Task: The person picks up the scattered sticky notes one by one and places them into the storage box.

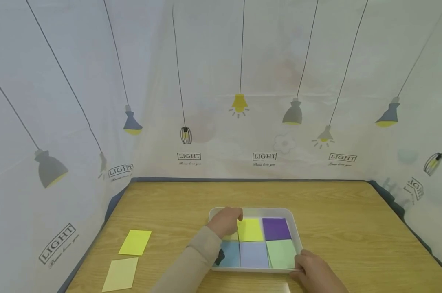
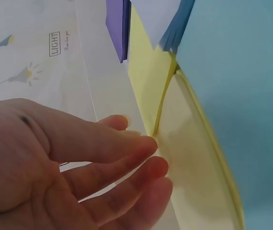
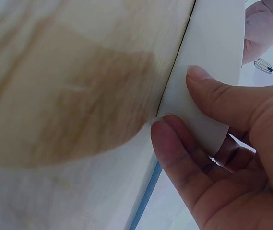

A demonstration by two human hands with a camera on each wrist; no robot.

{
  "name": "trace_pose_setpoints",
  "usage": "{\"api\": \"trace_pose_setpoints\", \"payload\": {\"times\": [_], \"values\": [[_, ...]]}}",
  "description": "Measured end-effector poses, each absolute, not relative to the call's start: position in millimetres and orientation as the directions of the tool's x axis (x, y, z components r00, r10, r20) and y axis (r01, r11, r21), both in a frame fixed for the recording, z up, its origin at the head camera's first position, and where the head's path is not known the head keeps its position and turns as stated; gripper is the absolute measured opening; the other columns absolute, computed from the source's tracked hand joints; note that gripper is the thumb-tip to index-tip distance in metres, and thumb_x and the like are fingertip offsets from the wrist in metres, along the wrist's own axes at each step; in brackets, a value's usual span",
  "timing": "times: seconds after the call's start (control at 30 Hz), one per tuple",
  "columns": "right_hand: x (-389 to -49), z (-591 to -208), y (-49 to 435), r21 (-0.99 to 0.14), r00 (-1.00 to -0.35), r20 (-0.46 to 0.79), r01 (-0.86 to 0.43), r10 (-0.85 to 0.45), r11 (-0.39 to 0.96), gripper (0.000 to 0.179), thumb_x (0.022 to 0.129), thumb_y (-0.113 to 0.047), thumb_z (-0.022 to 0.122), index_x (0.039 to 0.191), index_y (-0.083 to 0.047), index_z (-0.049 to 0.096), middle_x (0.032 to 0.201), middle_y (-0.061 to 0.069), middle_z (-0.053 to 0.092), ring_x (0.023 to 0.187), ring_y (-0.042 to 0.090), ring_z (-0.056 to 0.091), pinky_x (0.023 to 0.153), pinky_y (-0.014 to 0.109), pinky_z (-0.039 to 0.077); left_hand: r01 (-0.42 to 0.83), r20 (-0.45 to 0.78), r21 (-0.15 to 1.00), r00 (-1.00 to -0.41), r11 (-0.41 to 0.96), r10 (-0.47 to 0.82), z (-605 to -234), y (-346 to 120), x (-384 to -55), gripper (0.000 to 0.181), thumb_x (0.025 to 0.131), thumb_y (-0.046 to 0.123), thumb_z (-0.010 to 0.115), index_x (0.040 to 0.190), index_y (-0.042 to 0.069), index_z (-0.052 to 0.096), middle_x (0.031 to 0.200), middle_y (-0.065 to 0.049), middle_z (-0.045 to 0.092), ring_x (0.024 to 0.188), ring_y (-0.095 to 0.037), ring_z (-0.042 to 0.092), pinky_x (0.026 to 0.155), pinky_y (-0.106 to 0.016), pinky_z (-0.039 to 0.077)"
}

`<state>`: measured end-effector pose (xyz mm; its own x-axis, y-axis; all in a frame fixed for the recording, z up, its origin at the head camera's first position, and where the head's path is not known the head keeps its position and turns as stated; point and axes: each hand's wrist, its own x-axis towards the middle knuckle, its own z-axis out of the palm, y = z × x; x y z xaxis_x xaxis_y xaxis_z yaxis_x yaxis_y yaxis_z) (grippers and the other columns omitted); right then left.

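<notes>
A white tray (image 1: 257, 270) holds several square sticky note pads. At its back are a pale yellow pad (image 2: 194, 158), partly covered by my left hand in the head view, a bright yellow pad (image 1: 250, 230) and a purple pad (image 1: 276, 229). Along the front lie a blue pad (image 1: 232, 251), a lavender pad (image 1: 253, 254) and a light green pad (image 1: 281, 254). My left hand (image 1: 225, 221) is over the back left corner, its bent, loose fingertips at the pale yellow pad's edge. With thumb and fingers, my right hand (image 1: 316, 272) grips the tray's front right corner.
On the wooden table (image 1: 169, 211), left of the tray, lie a bright yellow note (image 1: 135, 242) and a pale yellow note (image 1: 120, 274). A white curtain (image 1: 213, 73) printed with lamps encloses the back and sides. Something small and black (image 1: 220, 257) sits at my left wrist.
</notes>
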<state>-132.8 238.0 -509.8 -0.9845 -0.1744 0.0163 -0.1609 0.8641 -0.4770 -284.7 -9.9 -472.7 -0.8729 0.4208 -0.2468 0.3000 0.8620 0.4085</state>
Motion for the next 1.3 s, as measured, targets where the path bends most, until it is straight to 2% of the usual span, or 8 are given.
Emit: {"api": "trace_pose_setpoints", "payload": {"times": [0.2,0.43,0.53,0.67,0.73,0.8,0.97,1.3], "values": [[-132.6,-510.4,239.4,-0.479,-0.983,0.029,-0.175,-0.184,0.860,0.033,0.083,-0.019,0.080,0.066,-0.020,0.052,0.070,-0.008,0.042,0.063,0.001,0.036,0.056,0.020,0.034,0.306,-0.256,0.385,-0.871,0.871,0.419,-473.8,-7.7,-285.7,0.035,0.091,-0.005,0.060,0.119,0.014,0.066,0.126,-0.005,0.069,0.082,-0.014,0.055,0.064,-0.026,0.047],[-133.5,-507.6,236.0,-0.480,-0.986,-0.003,-0.143,-0.165,0.865,0.032,0.082,-0.017,0.080,0.066,-0.019,0.053,0.070,-0.007,0.043,0.063,0.003,0.037,0.056,0.020,0.035,0.305,-0.263,0.378,-0.870,0.874,0.417,-474.3,-7.5,-284.9,0.032,0.091,-0.002,0.063,0.118,0.015,0.069,0.124,-0.002,0.070,0.101,-0.016,0.063,0.085,-0.034,0.055],[-134.4,-505.7,233.8,-0.481,-0.990,-0.045,-0.097,-0.134,0.871,0.032,0.082,-0.017,0.080,0.065,-0.018,0.053,0.070,-0.005,0.044,0.063,0.005,0.038,0.057,0.021,0.035,0.298,-0.258,0.395,-0.872,0.869,0.416,-473.7,-10.3,-284.1,0.034,0.091,-0.004,0.061,0.119,0.015,0.069,0.126,-0.001,0.069,0.098,-0.016,0.062,0.079,-0.032,0.054],[-134.7,-505.5,234.0,-0.482,-0.990,-0.054,-0.089,-0.130,0.872,0.032,0.082,-0.017,0.080,0.065,-0.017,0.053,0.070,-0.005,0.044,0.063,0.005,0.038,0.057,0.021,0.035,0.292,-0.241,0.428,-0.875,0.855,0.419,-472.3,-16.7,-282.9,0.037,0.091,-0.005,0.057,0.120,0.016,0.068,0.128,-0.001,0.069,0.091,-0.014,0.057,0.067,-0.026,0.047],[-134.5,-506.1,235.3,-0.486,-0.989,-0.038,-0.109,-0.145,0.867,0.033,0.082,-0.017,0.081,0.065,-0.017,0.052,0.070,-0.005,0.043,0.063,0.004,0.037,0.057,0.021,0.035,0.301,-0.221,0.429,-0.879,0.852,0.422,-472.1,-20.7,-282.6,0.036,0.091,-0.004,0.057,0.120,0.016,0.068,0.128,-0.001,0.069,0.091,-0.014,0.057,0.067,-0.026,0.047],[-134.3,-507.1,236.6,-0.490,-0.986,-0.020,-0.135,-0.166,0.861,0.034,0.081,-0.018,0.081,0.065,-0.018,0.051,0.070,-0.006,0.043,0.063,0.003,0.036,0.057,0.020,0.034,0.320,-0.189,0.422,-0.884,0.848,0.427,-471.8,-25.0,-282.5,0.033,0.092,-0.001,0.058,0.119,0.016,0.068,0.126,-0.001,0.069,0.095,-0.014,0.060,0.074,-0.028,0.051],[-133.7,-509.8,239.3,-0.486,-0.979,0.025,-0.189,-0.202,0.853,0.035,0.081,-0.018,0.081,0.064,-0.019,0.050,0.070,-0.007,0.041,0.062,0.001,0.034,0.056,0.020,0.034,0.359,-0.117,0.420,-0.889,0.833,0.442,-470.6,-36.4,-282.8,0.026,0.093,0.003,0.061,0.115,0.015,0.068,0.119,-0.003,0.071,0.106,-0.020,0.066,0.087,-0.039,0.056],[-132.4,-509.6,239.2,-0.474,-0.972,0.059,-0.227,-0.227,0.851,0.036,0.080,-0.018,0.081,0.064,-0.019,0.049,0.070,-0.008,0.040,0.062,0.000,0.032,0.056,0.020,0.033,0.325,-0.059,0.512,-0.910,0.796,0.409,-463.9,-62.4,-279.2,0.018,0.096,0.004,0.059,0.109,0.012,0.069,0.100,-0.003,0.067,0.087,-0.017,0.060,0.073,-0.036,0.053]]}}
